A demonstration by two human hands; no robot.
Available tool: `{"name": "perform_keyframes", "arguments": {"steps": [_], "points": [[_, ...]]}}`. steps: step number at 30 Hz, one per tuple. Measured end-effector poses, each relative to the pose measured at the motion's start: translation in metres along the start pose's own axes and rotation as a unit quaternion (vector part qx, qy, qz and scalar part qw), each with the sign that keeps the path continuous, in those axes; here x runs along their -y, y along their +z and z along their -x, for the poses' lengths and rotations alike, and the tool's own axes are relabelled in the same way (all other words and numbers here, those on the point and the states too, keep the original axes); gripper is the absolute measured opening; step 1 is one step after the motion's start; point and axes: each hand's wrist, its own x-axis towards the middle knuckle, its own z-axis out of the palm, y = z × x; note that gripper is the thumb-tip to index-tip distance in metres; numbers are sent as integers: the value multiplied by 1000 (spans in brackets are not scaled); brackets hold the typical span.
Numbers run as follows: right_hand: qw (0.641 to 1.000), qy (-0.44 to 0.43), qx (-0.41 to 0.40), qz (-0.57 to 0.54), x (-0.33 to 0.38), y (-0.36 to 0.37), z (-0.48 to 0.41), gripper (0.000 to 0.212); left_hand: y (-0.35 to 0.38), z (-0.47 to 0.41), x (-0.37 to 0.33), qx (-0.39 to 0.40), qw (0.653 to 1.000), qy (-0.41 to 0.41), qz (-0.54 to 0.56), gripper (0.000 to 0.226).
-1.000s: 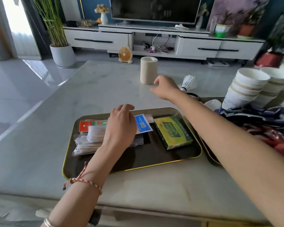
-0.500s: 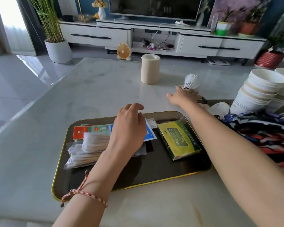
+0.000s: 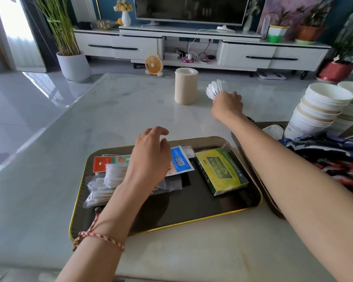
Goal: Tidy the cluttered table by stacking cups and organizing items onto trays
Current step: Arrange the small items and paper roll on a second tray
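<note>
- Gold-rimmed tray (image 3: 171,224) is already carrying the small things: swabs (image 3: 102,186) at its 9 o'clock, a blue card (image 3: 180,161) at 12 and a green box (image 3: 220,171) at 3.
- Cups (image 3: 322,106) are already sitting nested in two stacks at 2 o'clock from that tray, so the stacking is looking done as far as the view reaches.
- A second tray (image 3: 240,143) is showing only a dark strip beside your right forearm. A patterned cloth (image 3: 338,159) is lying at 3 o'clock, and you cannot tell how much of it is on that tray.
- Your right hand (image 3: 227,105) is curling tightly round the base of the shuttlecock (image 3: 216,88) at 1 o'clock, out on the bare table (image 3: 49,159), with only the feathers sticking out past your knuckles.
- Your left hand (image 3: 151,157) is spreading loosely over the packets on the near tray, fingers relaxed and gripping nothing. Whether it is pressing on them is not clear.
- What is remaining, by my reading: the shuttlecock needs landing on a tray, and the paper roll (image 3: 186,86) is standing loose at 12 o'clock.
- Against half a second ago, your right fingers were only reaching flat toward the shuttlecock; now they are closing round it. A second ago that hand was up by the roll. Your left hand is staying where it was.
</note>
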Motion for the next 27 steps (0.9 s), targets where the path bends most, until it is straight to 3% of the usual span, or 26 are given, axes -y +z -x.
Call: {"name": "perform_keyframes", "arguments": {"steps": [3, 8, 10, 15, 19, 24, 27], "points": [[997, -73, 23, -25, 14, -23, 22, 41, -4, 1, 5, -2, 1000, -7, -4, 30], [969, -220, 105, -47, 16, -43, 105, 32, -8, 6, 12, -12, 1000, -7, 8, 31], [955, -264, 134, -12, 11, -44, 141, 33, -6, 7, 12, -12, 1000, 5, -5, 33], [909, -372, 116, 146, 5, -36, 195, 45, -2, 14, 7, 4, 999, 45, -16, 37], [884, -394, 158, 197, 3, -34, 203, 48, 3, 17, 3, 35, 995, 85, -27, 41], [859, -374, 327, 127, 6, -55, 177, 40, 6, 14, 3, 66, 991, 107, -46, 43], [871, -341, 336, 111, 7, -73, 139, 41, 5, 13, 1, 62, 993, 97, -32, 42]]}}
